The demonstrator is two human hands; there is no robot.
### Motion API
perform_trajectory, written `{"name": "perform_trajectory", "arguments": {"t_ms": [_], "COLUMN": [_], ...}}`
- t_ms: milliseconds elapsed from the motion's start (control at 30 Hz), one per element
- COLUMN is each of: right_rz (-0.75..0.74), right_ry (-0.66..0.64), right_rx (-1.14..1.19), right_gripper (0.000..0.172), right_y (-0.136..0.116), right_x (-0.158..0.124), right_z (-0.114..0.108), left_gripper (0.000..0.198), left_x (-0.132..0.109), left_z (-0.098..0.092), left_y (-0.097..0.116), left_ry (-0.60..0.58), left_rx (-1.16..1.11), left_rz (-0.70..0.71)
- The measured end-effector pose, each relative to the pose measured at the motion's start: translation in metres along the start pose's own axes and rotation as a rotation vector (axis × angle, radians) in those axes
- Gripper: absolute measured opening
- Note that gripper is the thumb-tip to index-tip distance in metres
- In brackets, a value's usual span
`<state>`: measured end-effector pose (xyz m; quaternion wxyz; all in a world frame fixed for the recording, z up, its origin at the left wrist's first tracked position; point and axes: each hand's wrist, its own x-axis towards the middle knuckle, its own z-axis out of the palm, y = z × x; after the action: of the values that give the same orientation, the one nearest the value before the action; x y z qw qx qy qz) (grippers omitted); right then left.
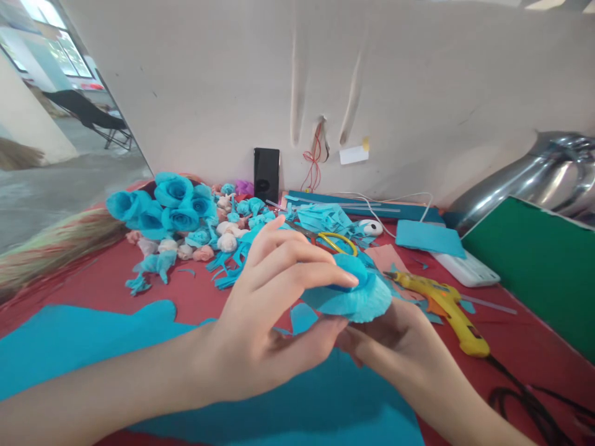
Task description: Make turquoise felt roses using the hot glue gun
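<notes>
A blue crepe-paper flower (pixel 372 298) with a ruffled rim is between my hands near the middle of the view. My left hand (pixel 283 297) reaches over it, with fingertips on its top and the thumb below its edge. Beneath the flower, my right hand (pixel 390 341) grips its underside with bent fingers, partly hidden by the petals. Large blue paper sheets (pixel 297 409) lie under both forearms on the red tabletop (pixel 195 285).
Several blue paper roses (pixel 181 204) and small buds stand back left. Yellow-handled scissors (pixel 344 241) lie behind the flower. To the right are a yellow glue gun (pixel 446 306) with its cord, a green board (pixel 534 272) and a metal vessel (pixel 525 173). A black phone (pixel 266 173) leans at the back.
</notes>
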<state>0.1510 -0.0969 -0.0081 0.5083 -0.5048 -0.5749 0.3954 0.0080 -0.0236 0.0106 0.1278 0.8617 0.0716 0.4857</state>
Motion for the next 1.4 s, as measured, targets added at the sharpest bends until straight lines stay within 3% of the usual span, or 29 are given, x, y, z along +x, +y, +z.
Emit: {"name": "perform_trajectory", "arguments": {"t_ms": [267, 433, 633, 833, 1267, 1400], "right_rz": [0.059, -0.082, -0.237, -0.289, -0.354, -0.289], "right_ry": [0.023, 0.070, 0.072, 0.055, 0.153, 0.181], "right_rx": [-0.073, -0.137, -0.289, -0.339, -0.484, -0.512], "right_gripper": [0.012, 0.006, 0.006, 0.033, 0.025, 0.022], "right_y": [0.006, 0.004, 0.004, 0.008, 0.009, 0.007], "right_x": [-0.002, 0.000, -0.003, -0.006, -0.007, -0.010], "right_z": [-0.002, -0.002, -0.006, -0.009, -0.009, -0.007], "left_gripper": [0.015, 0.016, 0.041, 0.039, 0.039, 0.045], "left_x": [0.002, 0.003, -0.003, -0.004, -0.006, -0.007], "left_z": [-0.003, -0.003, 0.001, 0.001, 0.001, 0.002], "left_y": [0.004, 0.005, 0.000, -0.004, -0.002, -0.001], "left_ry": [-0.014, -0.021, -0.058, -0.086, -0.091, -0.121], "left_rx": [-0.004, 0.004, 0.050, 0.038, 0.013, -0.016], "left_rz": [0.000, 0.009, 0.015, 0.111, 0.104, 0.094]}}
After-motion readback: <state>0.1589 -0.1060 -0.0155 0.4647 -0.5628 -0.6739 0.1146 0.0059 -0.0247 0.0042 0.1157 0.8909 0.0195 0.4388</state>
